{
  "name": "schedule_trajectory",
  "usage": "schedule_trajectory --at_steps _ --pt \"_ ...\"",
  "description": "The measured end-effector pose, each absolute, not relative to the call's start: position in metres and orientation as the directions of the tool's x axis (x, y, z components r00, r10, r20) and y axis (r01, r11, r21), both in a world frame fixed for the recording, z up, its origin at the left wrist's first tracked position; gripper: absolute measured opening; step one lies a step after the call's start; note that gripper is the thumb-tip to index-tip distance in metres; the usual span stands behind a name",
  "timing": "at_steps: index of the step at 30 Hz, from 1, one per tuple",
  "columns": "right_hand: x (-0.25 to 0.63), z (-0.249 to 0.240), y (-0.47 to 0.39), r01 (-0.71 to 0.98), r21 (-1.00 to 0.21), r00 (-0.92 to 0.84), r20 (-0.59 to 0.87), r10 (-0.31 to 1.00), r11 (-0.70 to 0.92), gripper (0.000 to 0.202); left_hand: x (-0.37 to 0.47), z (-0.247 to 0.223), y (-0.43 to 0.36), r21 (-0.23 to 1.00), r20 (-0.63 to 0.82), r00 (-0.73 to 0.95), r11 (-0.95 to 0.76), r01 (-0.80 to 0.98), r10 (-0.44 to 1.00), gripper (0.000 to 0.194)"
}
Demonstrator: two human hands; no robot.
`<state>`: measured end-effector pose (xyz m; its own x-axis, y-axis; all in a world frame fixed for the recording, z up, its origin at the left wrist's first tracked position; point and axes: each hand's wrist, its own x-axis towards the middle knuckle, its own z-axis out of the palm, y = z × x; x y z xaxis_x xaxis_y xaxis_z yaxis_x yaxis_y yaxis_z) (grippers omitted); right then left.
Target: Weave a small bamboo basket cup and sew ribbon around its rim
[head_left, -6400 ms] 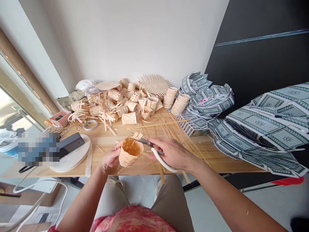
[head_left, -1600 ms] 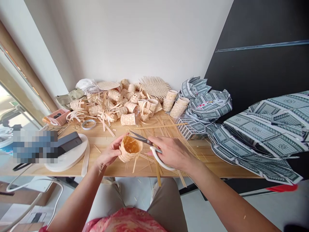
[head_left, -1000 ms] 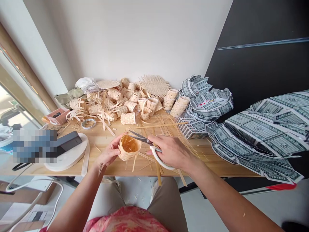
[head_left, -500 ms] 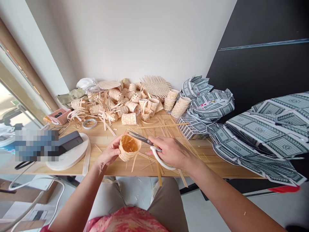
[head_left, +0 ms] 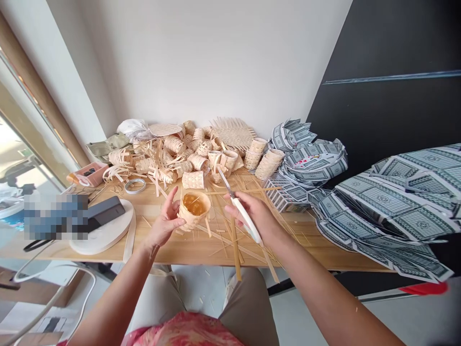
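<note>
A small woven basket (head_left: 193,222) of pale wood strips, with a darker inside, stands mouth up just over the near part of the table. My left hand (head_left: 167,222) grips its left side, thumb in front and some fingers behind, the index finger raised. A loose strip hangs from the basket's right side. In my right hand (head_left: 254,211) are scissors (head_left: 247,222) with white handles, their dark blades pointing up and away, apart from the basket. The blades look closed.
Flat wood strips (head_left: 236,250) lie scattered across the wooden table (head_left: 162,250). Behind are piled woven baskets (head_left: 193,180) and a tape roll (head_left: 135,186). A round white board (head_left: 104,235) bears a dark device at left. Structures of folded playing cards (head_left: 382,202) fill the right.
The scissors have moved right, away from the basket's rim, and turned so the blades point upward. My left index finger has lifted off the basket.
</note>
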<state>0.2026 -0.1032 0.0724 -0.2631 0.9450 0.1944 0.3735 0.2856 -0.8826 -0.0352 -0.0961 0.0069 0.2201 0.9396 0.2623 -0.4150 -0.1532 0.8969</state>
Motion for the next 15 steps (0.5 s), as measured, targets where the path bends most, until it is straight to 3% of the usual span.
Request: schedule_trajectory --at_steps 3,6,9,13,15 --pt "0.191 0.069 -0.108 0.079 -0.994 -0.259 0.052 0.965 0.075 0.046 -0.024 0.012 -0.097 0.894 0.293 0.144 -0.217 -0.391 0.945 0.103" --pt "0.181 0.065 -0.112 -0.023 -0.999 -0.241 0.043 0.97 0.039 0.046 -0.013 0.015 -0.099 0.898 0.308 0.101 -0.255 -0.358 0.946 0.106" --pt "0.176 0.061 -0.109 0.0 -0.996 -0.171 0.089 0.981 0.091 0.045 -0.004 0.015 -0.101 0.917 0.296 0.054 -0.268 -0.296 0.954 0.106" --pt "0.175 0.052 -0.099 0.195 -0.95 -0.047 0.239 0.97 0.244 0.035 0.004 0.01 -0.099 0.929 0.301 -0.063 -0.307 -0.209 0.952 0.107" --pt "0.174 0.049 -0.097 0.173 -0.947 0.02 0.278 0.96 0.271 0.035 0.007 0.006 -0.096 0.925 0.325 -0.126 -0.343 -0.162 0.937 0.107"
